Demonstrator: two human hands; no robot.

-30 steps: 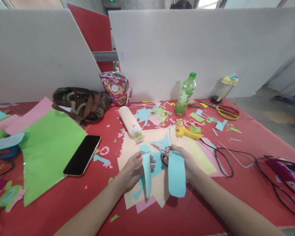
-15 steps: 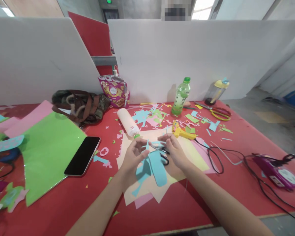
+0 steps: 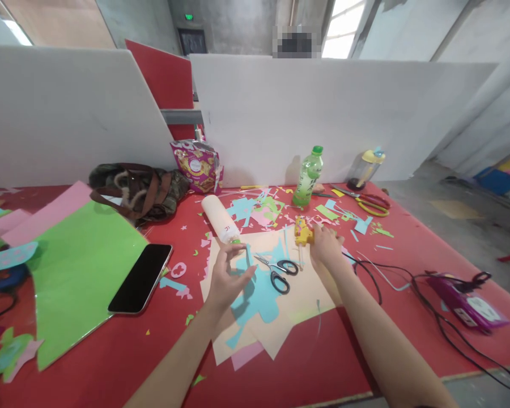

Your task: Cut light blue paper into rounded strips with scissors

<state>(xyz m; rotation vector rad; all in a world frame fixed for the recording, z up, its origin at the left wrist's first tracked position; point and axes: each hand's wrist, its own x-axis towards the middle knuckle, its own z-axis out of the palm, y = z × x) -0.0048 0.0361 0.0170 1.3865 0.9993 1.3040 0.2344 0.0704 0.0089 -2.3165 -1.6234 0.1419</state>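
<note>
My left hand [image 3: 228, 276] is raised over the paper sheets, its thumb and index finger on a narrow blue paper strip [image 3: 248, 256]. My right hand [image 3: 328, 247] is closed around the yellow glue gun [image 3: 304, 232], and its fingers hide most of the handle. Between the hands, black-handled scissors [image 3: 276, 269] lie with blades slightly apart. Beneath them are blue paper pieces [image 3: 266, 300] on a stack of cream paper [image 3: 280, 334]. A white bottle with a green cap [image 3: 219, 217] lies on its side just beyond my left hand.
A phone [image 3: 141, 279] rests on green sheets [image 3: 80, 272] at left. Behind are a camouflage bag [image 3: 153, 192], snack pouch [image 3: 198, 167], green drink bottle [image 3: 308, 177], paper scraps [image 3: 259, 209] and large scissors [image 3: 368, 204]. At right, a black cord runs to a purple power strip [image 3: 467, 306].
The scissors have left my right hand and now lie on the paper. My right hand has moved right onto the glue gun. My left hand stays near the same spot with the blue strip.
</note>
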